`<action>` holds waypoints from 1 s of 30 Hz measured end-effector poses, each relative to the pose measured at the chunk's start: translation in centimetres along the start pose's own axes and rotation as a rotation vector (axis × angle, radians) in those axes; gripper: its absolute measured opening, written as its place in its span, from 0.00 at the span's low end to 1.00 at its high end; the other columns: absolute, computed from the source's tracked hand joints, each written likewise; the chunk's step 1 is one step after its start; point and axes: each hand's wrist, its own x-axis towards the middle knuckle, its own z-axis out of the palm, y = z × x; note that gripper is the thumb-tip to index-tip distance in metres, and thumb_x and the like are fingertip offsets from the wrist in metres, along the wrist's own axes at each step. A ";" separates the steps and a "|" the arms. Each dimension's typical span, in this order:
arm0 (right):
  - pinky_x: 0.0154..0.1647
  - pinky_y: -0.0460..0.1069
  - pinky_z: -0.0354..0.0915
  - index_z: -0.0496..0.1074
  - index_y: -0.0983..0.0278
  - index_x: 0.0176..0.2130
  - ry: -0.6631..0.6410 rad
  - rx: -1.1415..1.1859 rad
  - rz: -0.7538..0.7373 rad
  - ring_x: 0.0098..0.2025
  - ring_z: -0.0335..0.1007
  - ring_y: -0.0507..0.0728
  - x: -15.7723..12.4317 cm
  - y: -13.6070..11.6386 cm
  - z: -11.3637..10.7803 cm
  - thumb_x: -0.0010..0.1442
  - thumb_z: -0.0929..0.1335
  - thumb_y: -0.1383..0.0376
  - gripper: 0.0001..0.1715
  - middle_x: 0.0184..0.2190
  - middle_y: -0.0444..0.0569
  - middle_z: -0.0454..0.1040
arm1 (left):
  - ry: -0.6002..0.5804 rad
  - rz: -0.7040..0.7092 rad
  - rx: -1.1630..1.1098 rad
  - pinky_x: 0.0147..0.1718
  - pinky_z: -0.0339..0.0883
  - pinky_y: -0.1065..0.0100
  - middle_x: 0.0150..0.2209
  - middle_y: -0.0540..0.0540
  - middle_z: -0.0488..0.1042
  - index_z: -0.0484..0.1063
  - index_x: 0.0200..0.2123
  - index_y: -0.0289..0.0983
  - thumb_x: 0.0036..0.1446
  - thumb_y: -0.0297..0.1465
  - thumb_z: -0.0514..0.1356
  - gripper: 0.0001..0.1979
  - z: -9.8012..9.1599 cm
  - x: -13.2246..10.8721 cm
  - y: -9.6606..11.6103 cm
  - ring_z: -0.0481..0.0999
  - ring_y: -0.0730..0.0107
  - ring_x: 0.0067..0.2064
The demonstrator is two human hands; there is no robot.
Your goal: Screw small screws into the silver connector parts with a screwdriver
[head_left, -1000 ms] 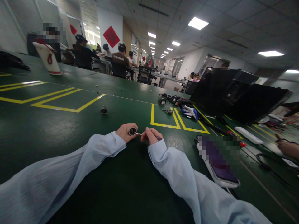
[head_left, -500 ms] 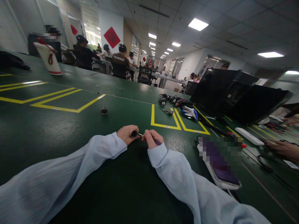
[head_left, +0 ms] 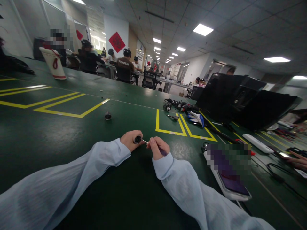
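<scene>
the small round part [head_left: 137, 139], dark with a metal rim, sits pinched in the fingertips of the left hand [head_left: 129, 140], held just off the green table [head_left: 72, 137]. its open face turns toward the right hand [head_left: 157, 147], which is closed around a thin tool [head_left: 145, 141] with a purple handle. the fine metal tip reaches the rim of the part or just short of it; contact is too small to tell. both wrists rest on the table, close together, the hands a short gap apart.

as i judge it, the risk is a slip. the tip is slender and the part has little to grip, so a push off-centre could skate the tool onto the left fingertips or flick the part out of the pinch. being round, it would likely roll on this smooth top.

beyond the left hand, well apart, a second round part [head_left: 107, 116] lies alone. ahead of the right hand is a yellow taped box [head_left: 157, 123] with a small tool [head_left: 173, 117] inside it, then gloves [head_left: 195, 117] and a heap of dark parts [head_left: 176, 104]. to the right of the right hand, near the forearm, lies a phone [head_left: 233, 187]; farther right a co-worker's hand [head_left: 296, 159] rests on the table. room is widest to the left and toward the body. the table's near edge is out of view.
</scene>
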 end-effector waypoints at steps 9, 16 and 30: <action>0.27 0.46 0.62 0.68 0.64 0.21 -0.018 0.008 0.034 0.23 0.66 0.51 0.2 0.0 0.4 0.57 0.61 0.57 0.20 0.19 0.46 0.69 | 0.060 -0.040 -0.039 0.23 0.56 0.73 0.21 0.53 0.62 0.60 0.22 0.36 0.47 0.34 0.55 0.09 -0.2 0.0 0.1 0.62 0.74 0.24; 0.25 0.45 0.62 0.69 0.65 0.20 -0.083 0.184 0.098 0.21 0.65 0.50 0.3 -0.6 0.8 0.56 0.62 0.54 0.22 0.18 0.45 0.70 | 0.061 -0.047 -0.041 0.22 0.54 0.74 0.19 0.53 0.60 0.59 0.21 0.36 0.48 0.33 0.55 0.09 -0.4 0.1 0.3 0.60 0.75 0.22; 0.24 0.46 0.61 0.69 0.65 0.18 -0.020 0.156 0.200 0.19 0.64 0.50 0.7 0.4 1.0 0.53 0.64 0.56 0.20 0.15 0.45 0.70 | -0.019 -0.008 -0.048 0.24 0.57 0.74 0.22 0.53 0.62 0.60 0.22 0.36 0.47 0.29 0.56 0.06 -0.3 0.0 -0.5 0.63 0.74 0.25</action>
